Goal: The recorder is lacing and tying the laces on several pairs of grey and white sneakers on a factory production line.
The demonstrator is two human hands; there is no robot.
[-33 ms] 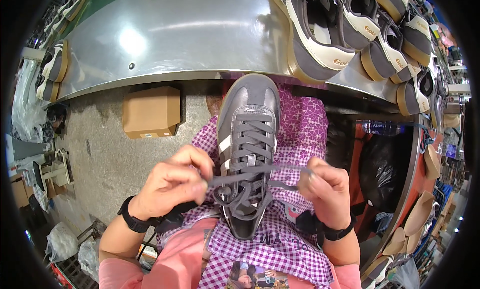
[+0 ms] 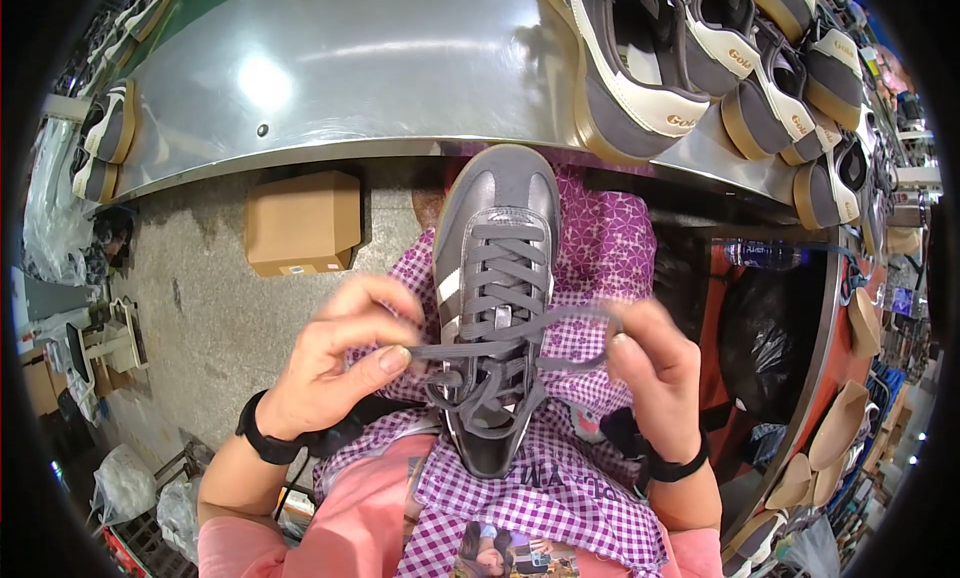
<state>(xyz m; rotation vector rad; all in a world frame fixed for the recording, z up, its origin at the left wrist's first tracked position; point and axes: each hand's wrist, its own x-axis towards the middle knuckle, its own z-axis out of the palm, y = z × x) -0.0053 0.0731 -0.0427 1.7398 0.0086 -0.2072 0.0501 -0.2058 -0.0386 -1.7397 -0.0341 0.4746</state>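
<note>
A dark grey sneaker [image 2: 497,193] with white side stripes and a gum sole rests on my lap, toe pointing away from me. Its flat grey shoelace [image 2: 480,349] crosses the tongue below the laced rows. To the left of the shoe, my left hand [image 2: 350,353] pinches one stretch of lace between thumb and fingers. On the other side, my right hand [image 2: 650,363] has the curved end of the lace at its thumb and forefinger; those fingertips are slightly blurred. More lace lies in loose loops over the shoe opening.
A metal workbench [image 2: 370,88] spans the far side, with several similar sneakers [image 2: 640,88] at its right. A brown cardboard box [image 2: 302,223] sits on the floor at left. Right of my lap are a black plastic bag [image 2: 765,328] and several tan insoles [image 2: 838,426].
The lace between my hands has gone from nearly straight to a slack curve near my right hand. My left fingers have spread a little; the shoe stays in place.
</note>
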